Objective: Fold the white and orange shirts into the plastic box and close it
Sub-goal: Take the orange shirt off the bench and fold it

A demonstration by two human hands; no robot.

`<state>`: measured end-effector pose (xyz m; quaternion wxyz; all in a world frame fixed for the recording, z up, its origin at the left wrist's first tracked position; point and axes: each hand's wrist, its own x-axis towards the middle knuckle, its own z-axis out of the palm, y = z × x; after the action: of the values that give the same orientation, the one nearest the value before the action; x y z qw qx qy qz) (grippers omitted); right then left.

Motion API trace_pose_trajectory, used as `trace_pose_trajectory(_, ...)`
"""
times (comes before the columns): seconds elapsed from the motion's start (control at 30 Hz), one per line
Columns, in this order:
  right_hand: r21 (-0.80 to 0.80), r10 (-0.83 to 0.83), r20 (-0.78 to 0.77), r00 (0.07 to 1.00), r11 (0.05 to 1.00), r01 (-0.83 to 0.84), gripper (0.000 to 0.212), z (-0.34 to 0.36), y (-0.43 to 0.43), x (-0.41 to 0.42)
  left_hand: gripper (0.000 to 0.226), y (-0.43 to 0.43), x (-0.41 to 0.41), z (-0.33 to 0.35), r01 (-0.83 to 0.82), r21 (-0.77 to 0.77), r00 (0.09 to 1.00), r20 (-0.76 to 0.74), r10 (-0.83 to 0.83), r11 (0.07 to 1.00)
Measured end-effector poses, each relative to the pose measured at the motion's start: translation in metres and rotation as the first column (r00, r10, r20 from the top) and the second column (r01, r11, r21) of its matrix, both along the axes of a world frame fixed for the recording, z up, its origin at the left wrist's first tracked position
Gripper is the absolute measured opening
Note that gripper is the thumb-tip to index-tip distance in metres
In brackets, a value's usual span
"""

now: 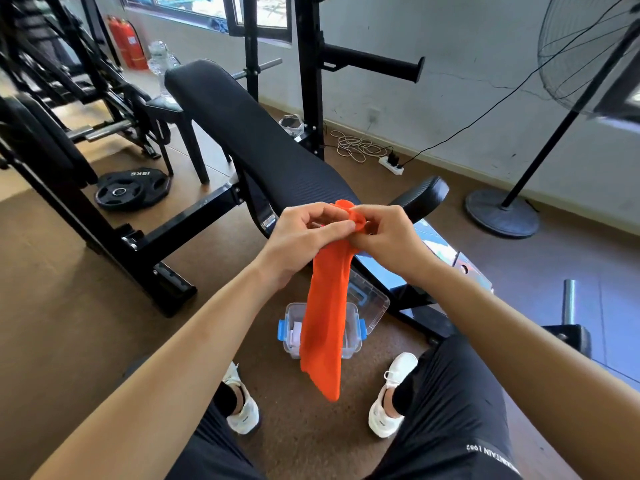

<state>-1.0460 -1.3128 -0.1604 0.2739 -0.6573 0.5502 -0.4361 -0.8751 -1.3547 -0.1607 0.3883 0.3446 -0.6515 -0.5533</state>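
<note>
Fingers (334,228) of the left hand (301,237) and right hand (386,233) pinch the orange shirt (327,313) by its top edge. It hangs above the open box (290,344) on the floor. A white shirt (296,336) lies inside, the lid (370,303) just behind.

black shorts (450,393) with white lettering, white sneakers (381,420) — black socks (225,398), forearms bare.

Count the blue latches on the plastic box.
2: one latch at the left end of the plastic box, one at its right end. The hanging orange shirt could hide more.
</note>
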Motion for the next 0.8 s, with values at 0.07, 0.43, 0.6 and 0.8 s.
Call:
trace_pose_trajectory(0.07, 0.017, 0.020, 0.040, 0.999, 1.000, -0.021, 0.020, 0.001, 0.001, -0.003, 0.012, 0.001, 0.007, -0.003, 0.004, -0.035, 0.998, -0.064, -0.007, 0.999)
trace_pose_trajectory(0.43, 0.017, 0.084, 0.256, 0.963, 0.996, -0.092, 0.040, 0.032, 0.003, -0.018, 0.064, 0.006, 0.021, -0.119, 0.056, 0.156, 0.987, 0.141, -0.079, 0.986)
trace_pose_trajectory(0.6, 0.027, 0.030, 0.368, 0.929, 0.999, -0.043, 0.045, 0.049, 0.006, -0.035, 0.034, 0.019, -0.008, -0.151, -0.002, 0.241, 0.996, 0.089, -0.020, 0.971)
trace_pose_trajectory(0.8, -0.006, -0.042, 0.428, 0.903, 0.999, 0.049, 0.047, 0.059, 0.007, -0.066, 0.027, 0.020, -0.025, -0.169, 0.004, 0.247, 0.970, 0.235, -0.064, 0.969)
